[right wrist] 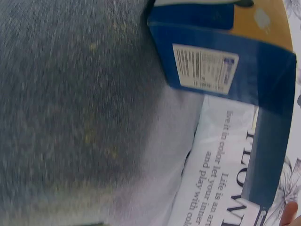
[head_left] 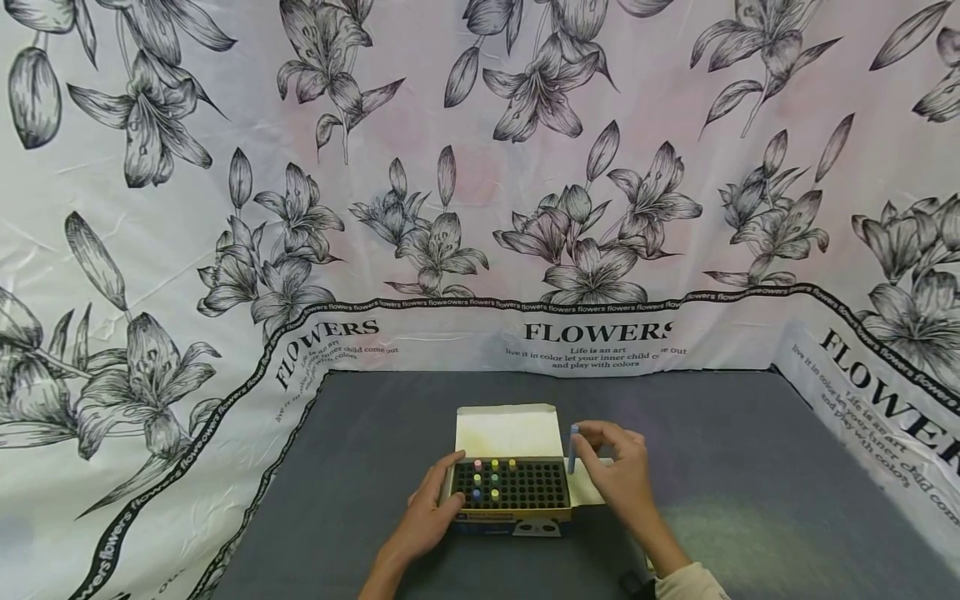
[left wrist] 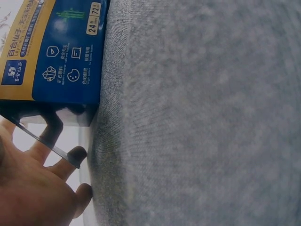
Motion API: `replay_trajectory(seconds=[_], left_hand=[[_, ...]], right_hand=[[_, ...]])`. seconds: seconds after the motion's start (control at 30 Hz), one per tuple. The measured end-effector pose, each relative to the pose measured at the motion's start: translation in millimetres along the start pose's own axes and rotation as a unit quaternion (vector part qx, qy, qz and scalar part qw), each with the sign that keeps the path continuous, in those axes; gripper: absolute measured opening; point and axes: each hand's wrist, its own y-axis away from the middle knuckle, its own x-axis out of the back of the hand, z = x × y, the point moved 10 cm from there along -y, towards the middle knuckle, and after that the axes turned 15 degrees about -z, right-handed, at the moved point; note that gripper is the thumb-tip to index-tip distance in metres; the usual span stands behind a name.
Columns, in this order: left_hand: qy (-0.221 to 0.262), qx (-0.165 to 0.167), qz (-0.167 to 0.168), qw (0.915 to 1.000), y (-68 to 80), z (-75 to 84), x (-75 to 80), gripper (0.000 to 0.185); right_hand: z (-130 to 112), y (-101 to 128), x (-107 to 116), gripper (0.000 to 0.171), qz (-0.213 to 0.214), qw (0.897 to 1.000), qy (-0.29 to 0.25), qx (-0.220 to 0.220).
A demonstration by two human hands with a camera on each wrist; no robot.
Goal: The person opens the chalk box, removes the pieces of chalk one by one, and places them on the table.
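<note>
An open chalk box (head_left: 517, 515), blue and yellow with a panda print on its front, sits on the dark table. My left hand (head_left: 426, 517) holds the box at its left side, the thumb by the front corner; in the left wrist view its fingers lie around the side flap (left wrist: 51, 147). Between thumb and fingers, my right hand (head_left: 618, 471) pinches a blue chalk stick (head_left: 573, 450) upright over the box's right edge. Several coloured chalk sticks, among them a pink chalk stick (head_left: 477, 466), stand in the left part of the black holed insert (head_left: 536, 483).
The box's white lid (head_left: 508, 431) is folded back, and a side flap (head_left: 587, 487) sticks out at the right under my right hand. Grey cloth (head_left: 360, 467) covers the table. Behind and beside it hangs a curtain (head_left: 450, 342) printed with flowers.
</note>
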Motion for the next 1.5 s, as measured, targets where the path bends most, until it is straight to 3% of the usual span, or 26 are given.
replay_trajectory(seconds=[0.3,0.53,0.7,0.9,1.07,1.33,1.5], left_hand=[[0.006,-0.004,-0.002,1.0,0.7,0.6,-1.0,0.062],[0.007,-0.004,-0.001,1.0,-0.9,0.4,0.2,0.062],[0.008,-0.001,0.003,1.0,-1.5,0.3,1.2,0.063],[0.007,0.0,0.004,1.0,-1.2,0.5,1.6,0.062],[0.001,0.004,0.003,1.0,-1.3,1.2,1.5,0.063],[-0.006,0.014,0.003,0.9999,-2.0,0.1,1.6,0.063],[-0.003,0.012,0.002,0.9999,-2.0,-0.4,1.3,0.062]], right_hand=[[13,9,31,0.025,0.035,0.999,0.017,-0.019],[31,20,55,0.023,0.052,0.996,0.007,-0.07],[46,29,67,0.021,0.044,0.993,0.009,-0.106],[53,40,77,0.023,0.041,0.993,0.026,-0.103],[62,50,83,0.021,0.029,0.99,0.044,-0.134],[83,67,88,0.011,-0.043,0.969,0.087,-0.226],[96,74,83,0.013,-0.119,0.945,0.115,-0.282]])
